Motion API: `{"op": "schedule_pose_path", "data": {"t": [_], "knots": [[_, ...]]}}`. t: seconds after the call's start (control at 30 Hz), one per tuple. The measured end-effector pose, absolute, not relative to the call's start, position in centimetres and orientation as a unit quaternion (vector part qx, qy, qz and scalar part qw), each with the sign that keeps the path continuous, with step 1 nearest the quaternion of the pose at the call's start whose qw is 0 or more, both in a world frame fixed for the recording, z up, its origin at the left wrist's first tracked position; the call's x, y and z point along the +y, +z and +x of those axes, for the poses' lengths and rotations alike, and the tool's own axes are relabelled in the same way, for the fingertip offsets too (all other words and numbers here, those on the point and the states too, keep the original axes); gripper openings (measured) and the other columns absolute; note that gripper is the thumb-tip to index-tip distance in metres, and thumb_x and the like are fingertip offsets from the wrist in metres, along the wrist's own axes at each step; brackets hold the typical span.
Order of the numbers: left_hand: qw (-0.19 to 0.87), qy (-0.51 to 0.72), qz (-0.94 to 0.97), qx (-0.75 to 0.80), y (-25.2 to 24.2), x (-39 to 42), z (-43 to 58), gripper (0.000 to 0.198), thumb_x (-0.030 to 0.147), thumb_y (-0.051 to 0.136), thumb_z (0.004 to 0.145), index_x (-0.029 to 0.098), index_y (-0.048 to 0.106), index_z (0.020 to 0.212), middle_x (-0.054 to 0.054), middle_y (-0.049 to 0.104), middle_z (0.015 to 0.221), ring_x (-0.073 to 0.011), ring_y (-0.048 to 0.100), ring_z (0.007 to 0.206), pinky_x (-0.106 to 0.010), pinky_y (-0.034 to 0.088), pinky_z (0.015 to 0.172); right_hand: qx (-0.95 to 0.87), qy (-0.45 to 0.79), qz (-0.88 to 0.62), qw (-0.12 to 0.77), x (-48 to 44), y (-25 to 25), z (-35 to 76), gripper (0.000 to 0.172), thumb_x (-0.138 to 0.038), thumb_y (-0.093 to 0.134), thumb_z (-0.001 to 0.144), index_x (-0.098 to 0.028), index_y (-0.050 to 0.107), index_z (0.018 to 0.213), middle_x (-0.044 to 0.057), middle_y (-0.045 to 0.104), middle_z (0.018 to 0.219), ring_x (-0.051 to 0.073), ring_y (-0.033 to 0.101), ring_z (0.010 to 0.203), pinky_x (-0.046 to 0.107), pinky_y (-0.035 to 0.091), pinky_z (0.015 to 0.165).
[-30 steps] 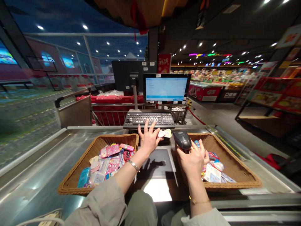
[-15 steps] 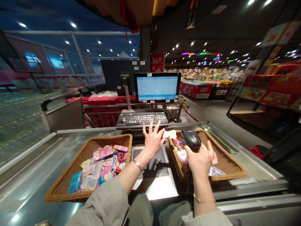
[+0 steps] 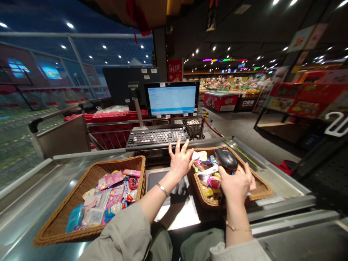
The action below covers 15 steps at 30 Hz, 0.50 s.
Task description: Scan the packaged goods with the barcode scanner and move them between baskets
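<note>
Item 1: L hand (image 3: 181, 163), silver bangle (image 3: 162, 189) at wrist. Grip: pinching a small wht/yel item (image 3: 201, 156) at thumb side, other fingers spread by near edge of kybd (image 3: 155, 137). Item is over far L corner of R bskt (image 3: 263, 190); whether it touches contents, can't tell.

Item 2: R hand (image 3: 236, 183), thin gold bracelet (image 3: 238, 229). Grip: closed round blk scanner (image 3: 226, 158), head twd far L, held above R bskt.

Item 3: R bskt, brn wicker, w/ asst. small colorful pkgs (image 3: 209, 177), mostly L side.

Item 4: L bskt (image 3: 63, 212), same type, w/ pink pkgs, blue case (image 3: 74, 218) at near L, misc. sm. goods.

Item 5: metal counter (image 3: 19, 226) under both bskts; dk grey panel (image 3: 154, 179) btwn them.

Item 6: kybd, far ctr.; lit monitor (image 3: 172, 99) behind; 2nd monitor (image 3: 116, 85), back turned, far L.

Bkgd: red chest freezer (image 3: 220, 101), far R.
</note>
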State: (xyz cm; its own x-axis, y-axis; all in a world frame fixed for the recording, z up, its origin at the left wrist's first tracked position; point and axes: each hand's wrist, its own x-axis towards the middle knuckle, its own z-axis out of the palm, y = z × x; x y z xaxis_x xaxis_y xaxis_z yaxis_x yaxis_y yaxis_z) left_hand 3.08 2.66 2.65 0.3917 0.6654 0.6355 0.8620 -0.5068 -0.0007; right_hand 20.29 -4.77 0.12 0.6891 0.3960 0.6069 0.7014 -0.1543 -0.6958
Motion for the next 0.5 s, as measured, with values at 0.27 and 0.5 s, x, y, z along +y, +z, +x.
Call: {"op": "schedule_pose_path", "data": {"t": [0.27, 0.5], "knots": [[0.159, -0.284, -0.838, -0.439, 2.0, 2.6, 5.5, 0.040, 0.045, 0.067, 0.084, 0.030, 0.065, 0.121, -0.005, 0.038, 0.158, -0.0368, 0.015, 0.151, -0.071, 0.007, 0.117, -0.341, -0.153, -0.763, 0.527, -5.3, -0.4, 22.7, 0.035, -0.052, 0.060, 0.071, -0.020, 0.069, 0.080, 0.013, 0.073, 0.104, 0.036, 0.046, 0.130, 0.052, 0.021, 0.109], [0.148, -0.280, -0.852, -0.416, 1.2, 2.5, 7.7, 0.039, 0.043, 0.067, 0.084, 0.031, 0.065, 0.121, -0.005, 0.039, 0.157, -0.0366, 0.016, 0.150, -0.071, 0.011, 0.116, -0.318, -0.167, -0.771, 0.526, -5.4, -1.4, 24.7, 0.034, -0.051, 0.060, 0.071, -0.020, 0.070, 0.081, 0.013, 0.073, 0.100, 0.036, 0.047, 0.128, 0.052, 0.023, 0.106]]}}
